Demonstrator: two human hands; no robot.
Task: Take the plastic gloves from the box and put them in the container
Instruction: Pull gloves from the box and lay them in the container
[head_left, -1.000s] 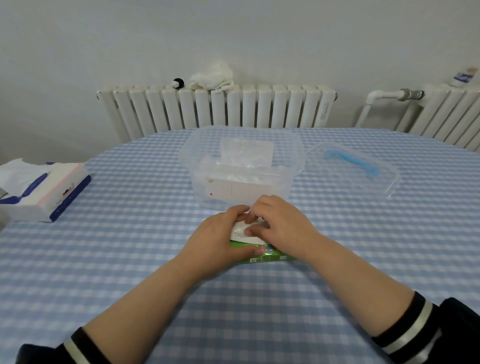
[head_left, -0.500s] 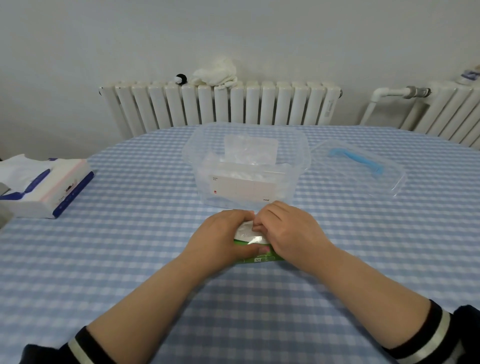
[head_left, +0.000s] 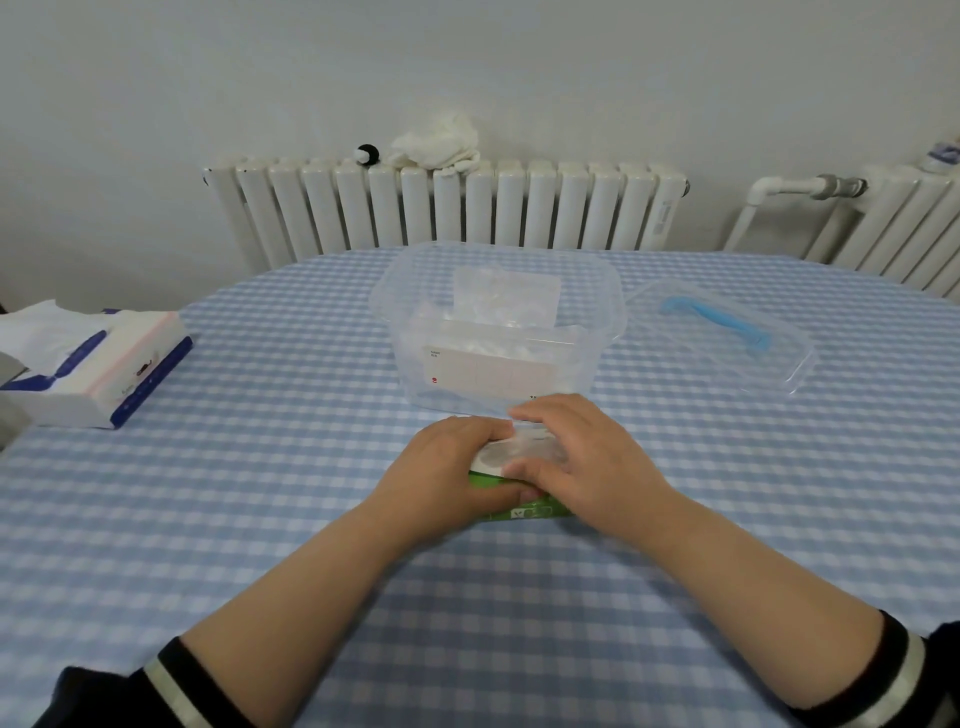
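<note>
Nearby, tissue pack (head_left: 98, 358) and lid (head_left: 722, 338) flank container (head_left: 498, 332).

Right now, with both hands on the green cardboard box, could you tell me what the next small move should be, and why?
Probably pinch a plastic glove at the opening and pull it up. The left hand grips the green cardboard box, steadying it, the right hand rests over its pale top opening, and the clear plastic container stands lidless just behind.

My table (head_left: 260, 519) wears blue-white gingham cloth. White ribbed radiator (head_left: 452, 213) against pale plain wall (head_left: 311, 78); second radiator (head_left: 904, 228) far right.
</note>
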